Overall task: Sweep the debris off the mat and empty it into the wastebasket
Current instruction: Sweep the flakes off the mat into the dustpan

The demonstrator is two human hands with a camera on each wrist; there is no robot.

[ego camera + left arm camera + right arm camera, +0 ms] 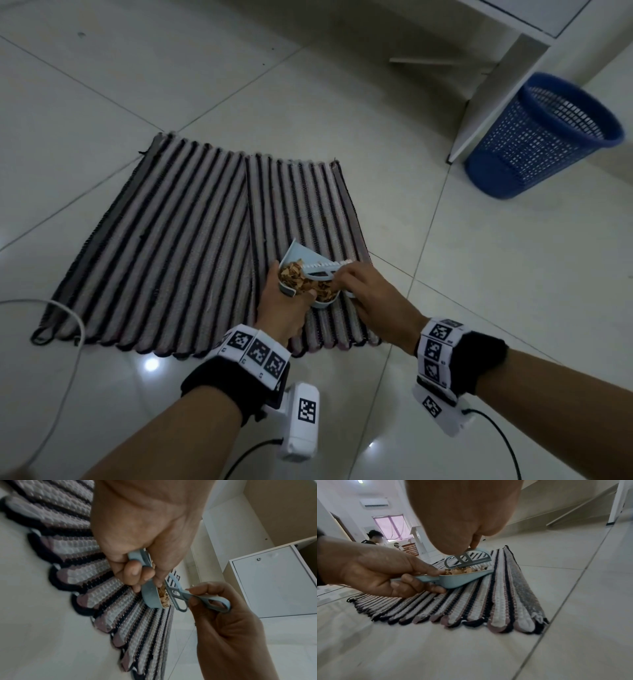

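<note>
Tiled floor, striped mat (191, 236). Our left hand (286, 301) grips the dustpan (462, 579), debris (305, 279) heaped inside; our right hand (368, 294) pinches the brush (469, 559) over its mouth. We should keep the pan level, brush guarding, carrying far right to the wastebasket (544, 137).

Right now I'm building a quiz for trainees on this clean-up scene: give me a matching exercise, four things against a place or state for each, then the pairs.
1. light blue plastic dustpan
2. small light blue hand brush
3. blue mesh plastic wastebasket
4. striped woven mat

A. flat on the tiled floor
B. gripped by the right hand
C. beside the white cabinet leg
D. filled with brown debris, held by the left hand

Pairs: 1-D, 2-B, 3-C, 4-A
</note>
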